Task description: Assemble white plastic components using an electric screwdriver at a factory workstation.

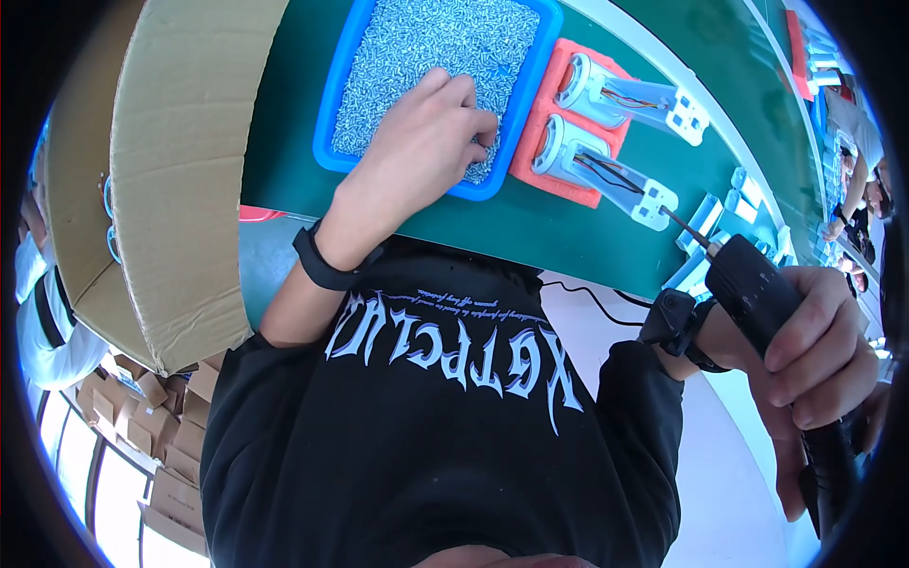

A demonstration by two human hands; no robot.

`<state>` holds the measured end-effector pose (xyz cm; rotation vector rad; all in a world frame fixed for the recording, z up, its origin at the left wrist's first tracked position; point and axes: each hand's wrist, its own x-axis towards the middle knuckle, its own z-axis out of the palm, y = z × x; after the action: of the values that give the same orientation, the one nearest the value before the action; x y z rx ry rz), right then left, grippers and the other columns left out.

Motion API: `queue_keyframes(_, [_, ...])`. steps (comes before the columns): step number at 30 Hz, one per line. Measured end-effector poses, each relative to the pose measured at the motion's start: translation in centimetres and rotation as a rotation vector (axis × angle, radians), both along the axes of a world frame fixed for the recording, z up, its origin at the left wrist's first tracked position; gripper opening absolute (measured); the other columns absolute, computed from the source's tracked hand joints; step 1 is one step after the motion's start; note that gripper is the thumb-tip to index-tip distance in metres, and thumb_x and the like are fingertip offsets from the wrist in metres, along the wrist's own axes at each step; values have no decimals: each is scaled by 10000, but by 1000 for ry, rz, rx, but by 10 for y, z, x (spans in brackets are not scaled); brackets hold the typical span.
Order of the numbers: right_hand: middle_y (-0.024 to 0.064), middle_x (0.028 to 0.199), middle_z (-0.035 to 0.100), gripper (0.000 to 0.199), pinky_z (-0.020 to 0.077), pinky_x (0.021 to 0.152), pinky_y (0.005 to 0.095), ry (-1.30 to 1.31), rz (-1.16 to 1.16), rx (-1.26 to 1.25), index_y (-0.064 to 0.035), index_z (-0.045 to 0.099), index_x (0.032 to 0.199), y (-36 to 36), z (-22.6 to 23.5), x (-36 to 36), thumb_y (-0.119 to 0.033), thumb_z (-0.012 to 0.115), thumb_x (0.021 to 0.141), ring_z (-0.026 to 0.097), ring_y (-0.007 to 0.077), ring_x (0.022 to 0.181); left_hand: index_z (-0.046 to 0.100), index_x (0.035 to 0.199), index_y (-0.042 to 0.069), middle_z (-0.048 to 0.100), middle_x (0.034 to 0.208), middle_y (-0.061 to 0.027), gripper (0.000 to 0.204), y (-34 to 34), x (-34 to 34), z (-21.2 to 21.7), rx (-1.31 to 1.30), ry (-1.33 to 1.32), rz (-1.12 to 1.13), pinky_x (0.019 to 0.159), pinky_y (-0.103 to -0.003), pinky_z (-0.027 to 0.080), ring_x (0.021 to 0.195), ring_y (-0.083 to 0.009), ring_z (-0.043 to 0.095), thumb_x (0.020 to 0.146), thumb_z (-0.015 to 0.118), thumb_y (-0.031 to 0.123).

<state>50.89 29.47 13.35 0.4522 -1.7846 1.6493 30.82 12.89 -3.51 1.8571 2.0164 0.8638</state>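
My left hand [426, 142] is over a blue tray [331, 156] full of small silvery screws [445, 47]. Its fingers are bent and drawn together against the screws; whatever the fingertips hold is hidden. My right hand [819, 350] is wrapped round a black electric screwdriver [753, 289]. The driver's thin bit points up and left, its tip by the perforated end of the nearer white plastic housing [611, 180]; I cannot tell whether they touch. A second white housing [639, 99] lies beyond it. Both have wires inside and rest in a red foam block [578, 194].
A large open cardboard box [185, 180] stands left of the green table [454, 227]. Several white plastic parts [705, 222] lie at the right. A black cable [606, 308] hangs below the edge. Other people [857, 161] are at far right; stacked cartons [161, 445] fill the lower left.
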Motion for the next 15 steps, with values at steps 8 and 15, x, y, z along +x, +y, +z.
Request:
queue_keyframes(8, [-33, 709, 598, 661, 498, 531, 172, -49, 31, 51, -169, 593, 986, 1, -5, -6, -645, 766, 561, 608, 67, 548, 681, 783, 47, 630, 728, -71, 71, 6, -6, 4, -15, -180, 63, 648, -358, 499, 741, -233, 616, 716, 675, 72])
queue_keyframes(15, [-4, 717, 595, 586, 508, 548, 186, -141, 114, 115, -126, 575, 957, 8, -3, -13, -569, 756, 619, 611, 95, 571, 684, 820, 53, 647, 758, -81, 136, 29, 23, 10, 369, -519, 24, 585, -314, 506, 704, -218, 637, 696, 687, -3])
